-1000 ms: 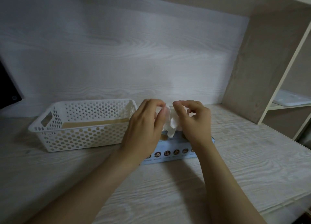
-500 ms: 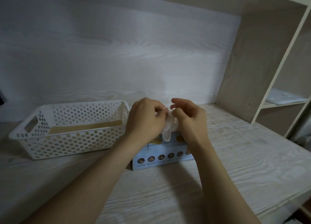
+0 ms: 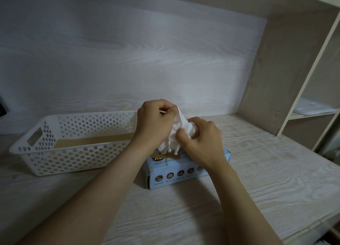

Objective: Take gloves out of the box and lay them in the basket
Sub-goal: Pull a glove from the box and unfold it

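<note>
left hand (image 3: 154, 123) is found raised since the earlier frame; more glove (image 3: 181, 127) is drawn out. glove is pinched by curled fingers (image 3: 166, 114) of it and the right hand (image 3: 202, 140), directly above the box (image 3: 184, 169) beside the basket (image 3: 36, 152).

One white perforated basket (image 3: 46, 164) and one pale blue box (image 3: 184, 164) are sitting on one table (image 3: 257, 171). Two hands are showing: one left hand (image 3: 154, 123) and one right hand (image 3: 204, 140). One crumpled white bunch of gloves (image 3: 181, 127) is sticking up between them; how many gloves are making it up cannot be told. One flat white object (image 3: 312, 108) is lying on one side shelf (image 3: 303, 116).
</note>
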Available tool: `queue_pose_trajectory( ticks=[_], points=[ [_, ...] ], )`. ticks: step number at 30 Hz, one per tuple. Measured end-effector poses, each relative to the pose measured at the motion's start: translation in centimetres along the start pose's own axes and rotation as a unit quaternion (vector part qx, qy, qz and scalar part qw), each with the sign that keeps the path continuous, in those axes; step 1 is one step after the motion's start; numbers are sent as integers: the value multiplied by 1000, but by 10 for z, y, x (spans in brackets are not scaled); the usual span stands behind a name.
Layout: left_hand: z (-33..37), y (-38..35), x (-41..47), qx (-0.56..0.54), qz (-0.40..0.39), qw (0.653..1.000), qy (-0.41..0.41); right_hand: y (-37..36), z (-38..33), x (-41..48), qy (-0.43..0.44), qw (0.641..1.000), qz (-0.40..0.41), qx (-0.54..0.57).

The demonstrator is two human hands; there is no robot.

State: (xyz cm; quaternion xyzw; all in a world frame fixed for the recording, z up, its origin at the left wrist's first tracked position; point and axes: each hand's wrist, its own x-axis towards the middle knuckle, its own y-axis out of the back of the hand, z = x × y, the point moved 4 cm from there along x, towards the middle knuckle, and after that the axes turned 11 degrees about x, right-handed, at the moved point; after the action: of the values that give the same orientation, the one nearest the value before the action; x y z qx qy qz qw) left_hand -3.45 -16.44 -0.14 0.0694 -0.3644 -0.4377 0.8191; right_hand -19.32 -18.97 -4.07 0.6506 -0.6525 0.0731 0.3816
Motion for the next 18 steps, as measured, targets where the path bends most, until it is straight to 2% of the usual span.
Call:
queue_pose_trajectory(
  ticks=[4, 7, 12, 15, 18],
  points=[
    [1, 2, 1, -18, 25, 999, -23, 0, -2, 0, -40, 999, -12, 17],
    [6, 1, -1, -34, 21, 998, -53, 3, -9, -3, -20, 998, 0, 57],
    [11, -6, -6, -62, -76, 991, -86, 2, -12, -1, 48, 995, 30, 88],
    [6, -2, -1, -57, -102, 990, -77, 0, -4, 1, 38, 995, 53, 81],
    [-1, -3, 2, -11, -198, 979, -50, 1, 1, 4, 11, 989, 59, 133]
  ],
)
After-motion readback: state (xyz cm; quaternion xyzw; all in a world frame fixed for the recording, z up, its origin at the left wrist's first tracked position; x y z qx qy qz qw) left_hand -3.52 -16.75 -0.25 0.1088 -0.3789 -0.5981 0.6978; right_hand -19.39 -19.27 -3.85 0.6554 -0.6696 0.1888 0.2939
